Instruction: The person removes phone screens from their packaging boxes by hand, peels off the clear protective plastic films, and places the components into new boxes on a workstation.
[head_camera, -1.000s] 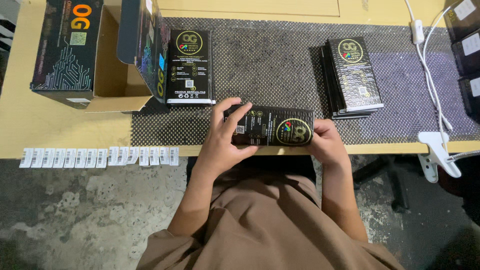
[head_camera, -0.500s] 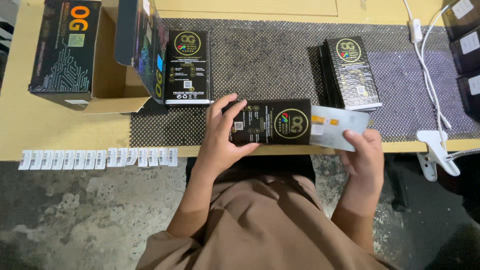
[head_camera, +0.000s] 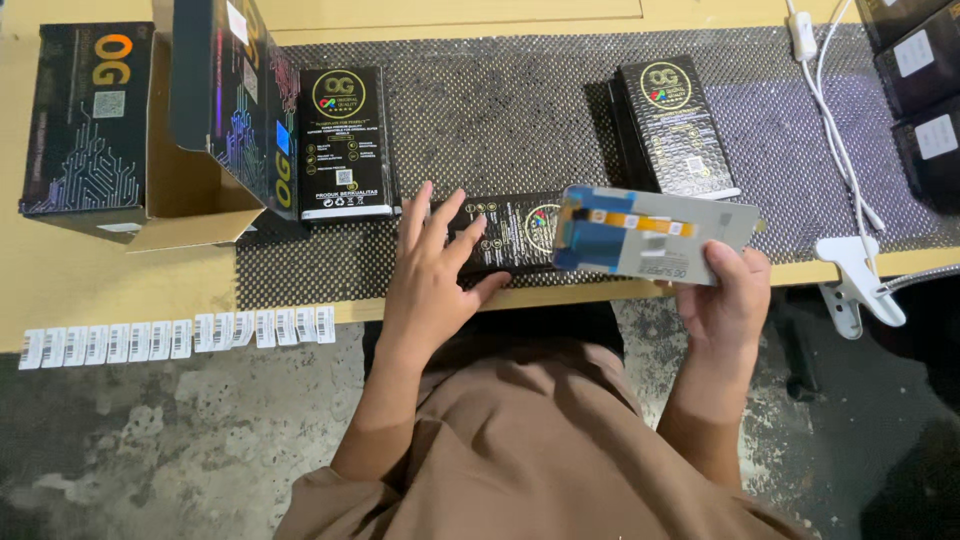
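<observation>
My left hand (head_camera: 432, 268) lies with spread fingers on a flat black box (head_camera: 505, 238) at the near edge of the dotted grey mat (head_camera: 500, 130). My right hand (head_camera: 728, 295) grips a thin grey panel (head_camera: 655, 235) with a blue patch and an orange ribbon strip, held just above the box's right end. Another flat black box (head_camera: 345, 142) lies to the left on the mat. A stack of the same black boxes (head_camera: 680, 128) sits to the right, behind the panel.
An open black carton with cardboard flaps (head_camera: 150, 130) stands at the back left. A strip of small white barcode labels (head_camera: 180, 338) hangs along the table's front edge. White cables (head_camera: 835, 130) and a white clamp (head_camera: 860, 285) are at the right, with more dark boxes (head_camera: 925, 90) beyond.
My right hand has drawn the grey panel out of the black box and lifted it clear to the right. My left hand has opened flat on the box.
</observation>
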